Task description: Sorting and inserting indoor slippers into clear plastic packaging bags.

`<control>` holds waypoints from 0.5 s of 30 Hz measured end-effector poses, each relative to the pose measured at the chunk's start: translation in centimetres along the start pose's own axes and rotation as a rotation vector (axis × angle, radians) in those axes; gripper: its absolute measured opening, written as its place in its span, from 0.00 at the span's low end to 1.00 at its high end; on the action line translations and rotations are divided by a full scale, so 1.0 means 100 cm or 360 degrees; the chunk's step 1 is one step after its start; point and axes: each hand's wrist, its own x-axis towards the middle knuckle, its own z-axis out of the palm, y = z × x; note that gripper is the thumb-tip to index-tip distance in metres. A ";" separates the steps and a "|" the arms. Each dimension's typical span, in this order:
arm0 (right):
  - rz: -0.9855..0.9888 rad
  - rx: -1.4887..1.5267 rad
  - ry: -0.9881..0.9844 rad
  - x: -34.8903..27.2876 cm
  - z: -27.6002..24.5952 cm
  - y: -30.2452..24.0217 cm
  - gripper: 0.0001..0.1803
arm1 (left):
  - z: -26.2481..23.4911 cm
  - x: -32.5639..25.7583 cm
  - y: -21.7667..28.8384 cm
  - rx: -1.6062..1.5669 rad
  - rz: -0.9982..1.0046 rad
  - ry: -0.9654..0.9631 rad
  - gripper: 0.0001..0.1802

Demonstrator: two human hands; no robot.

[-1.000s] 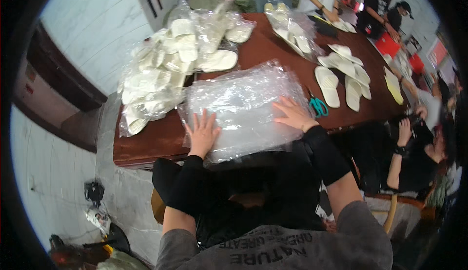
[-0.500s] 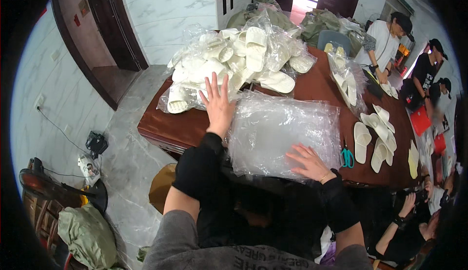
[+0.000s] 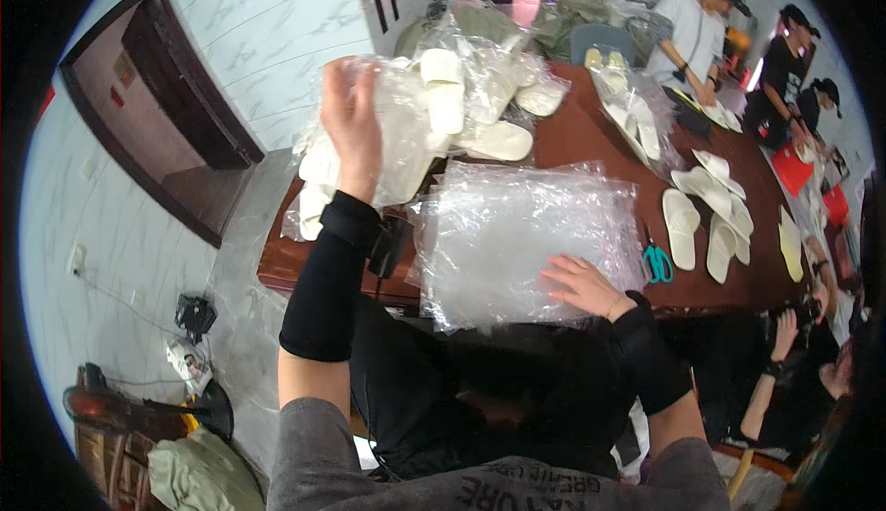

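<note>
Bag handling judged in hand: clear bag [image 3: 397, 146] apparently pinched by left hand [image 3: 353, 119], raised before slipper pile [image 3: 445, 96]. Bag stack [image 3: 498, 225] on brown surface [image 3: 568, 123] is steadied by right hand [image 3: 588, 287], fingers extended. Next, firm pinch on film seems called for.

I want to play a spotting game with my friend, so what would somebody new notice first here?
First, probably the big heap of cream slippers in clear plastic on the left side of the brown table, with the left hand raised at it. Next, the shiny stack of clear plastic sheets under the right hand, and the bright turquoise scissors just right of it.
</note>
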 end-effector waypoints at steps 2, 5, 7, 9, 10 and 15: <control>0.0036 0.0074 0.0015 -0.002 0.002 0.003 0.31 | 0.040 -0.035 0.017 -0.0012 -0.0101 -0.0274 0.13; 0.0123 0.0178 0.0051 -0.003 -0.002 0.004 0.30 | 0.090 -0.101 0.019 -0.0103 -0.0127 -0.1309 0.47; 0.0168 0.0253 0.0098 -0.001 -0.003 -0.001 0.29 | 0.089 -0.134 0.014 -0.0154 -0.0174 -0.1426 0.51; 0.0220 0.0362 0.0231 -0.004 -0.004 0.003 0.27 | 0.081 -0.155 0.014 -0.0168 -0.0215 -0.1491 0.55; 0.0248 0.0435 0.0333 -0.006 -0.004 0.007 0.26 | 0.072 -0.162 0.014 -0.0161 -0.0240 -0.1494 0.57; 0.0389 0.1071 0.0920 -0.006 -0.004 0.032 0.18 | 0.043 -0.218 0.067 0.0512 0.0268 -0.1761 0.50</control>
